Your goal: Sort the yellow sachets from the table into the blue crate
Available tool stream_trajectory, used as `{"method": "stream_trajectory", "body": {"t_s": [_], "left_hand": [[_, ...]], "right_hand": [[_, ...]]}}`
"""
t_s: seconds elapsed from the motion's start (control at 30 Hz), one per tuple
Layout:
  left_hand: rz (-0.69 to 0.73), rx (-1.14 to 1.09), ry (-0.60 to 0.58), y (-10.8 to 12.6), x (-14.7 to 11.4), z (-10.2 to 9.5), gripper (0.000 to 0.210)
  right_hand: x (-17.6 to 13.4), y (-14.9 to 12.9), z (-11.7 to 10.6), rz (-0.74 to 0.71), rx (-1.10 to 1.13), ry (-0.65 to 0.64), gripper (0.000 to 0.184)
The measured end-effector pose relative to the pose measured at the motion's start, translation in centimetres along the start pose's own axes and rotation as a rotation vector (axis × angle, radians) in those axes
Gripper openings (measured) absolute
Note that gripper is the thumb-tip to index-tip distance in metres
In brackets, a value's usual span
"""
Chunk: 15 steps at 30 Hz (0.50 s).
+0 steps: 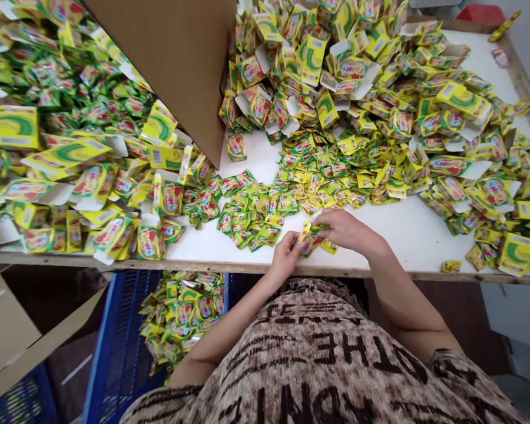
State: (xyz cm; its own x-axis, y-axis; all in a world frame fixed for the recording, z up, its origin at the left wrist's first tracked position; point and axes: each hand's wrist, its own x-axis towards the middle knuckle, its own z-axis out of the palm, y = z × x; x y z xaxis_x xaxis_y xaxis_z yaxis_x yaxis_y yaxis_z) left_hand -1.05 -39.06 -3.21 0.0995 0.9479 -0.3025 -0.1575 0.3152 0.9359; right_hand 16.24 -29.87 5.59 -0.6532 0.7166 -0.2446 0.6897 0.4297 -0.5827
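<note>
Near the front edge of the white table, my left hand [286, 254] grips a small yellow-green carton [308, 238] between thumb and fingers. My right hand [345, 228] is closed at the carton's upper end, by a white flap; whatever its fingertips pinch is hidden. Just left of the hands lies a loose group of small green candy packets [254, 215]. Beyond my hands, a heap of yellow-green packets [331, 171] spreads across the table. A few yellow packets [328, 246] lie under my right hand.
Filled cartons with open flaps pile up at the back [311, 62], right and left [92, 182]. A brown cardboard box [181, 65] stands at centre left. Below the table edge, a blue crate [121, 341] holds many packets. A single packet [451, 266] lies at front right.
</note>
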Motion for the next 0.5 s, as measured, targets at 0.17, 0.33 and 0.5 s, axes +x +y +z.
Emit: {"method": "stream_trajectory", "body": {"t_s": [0.17, 0.33, 0.5], "left_hand": [[-0.037, 0.005, -0.114, -0.1, -0.1, 0.6, 0.036], [-0.064, -0.099, -0.157, 0.0, 0.0, 0.0, 0.038], [-0.011, -0.037, -0.140, 0.5, -0.3, 0.0, 0.036]], "right_hand": [[-0.8, -1.3, 0.1, -0.079, -0.076, -0.159, 0.013], [-0.4, -0.8, 1.2, 0.031, 0.105, 0.077, 0.014], [-0.9, -0.6, 1.8, -0.158, -0.084, 0.122, 0.009]]}}
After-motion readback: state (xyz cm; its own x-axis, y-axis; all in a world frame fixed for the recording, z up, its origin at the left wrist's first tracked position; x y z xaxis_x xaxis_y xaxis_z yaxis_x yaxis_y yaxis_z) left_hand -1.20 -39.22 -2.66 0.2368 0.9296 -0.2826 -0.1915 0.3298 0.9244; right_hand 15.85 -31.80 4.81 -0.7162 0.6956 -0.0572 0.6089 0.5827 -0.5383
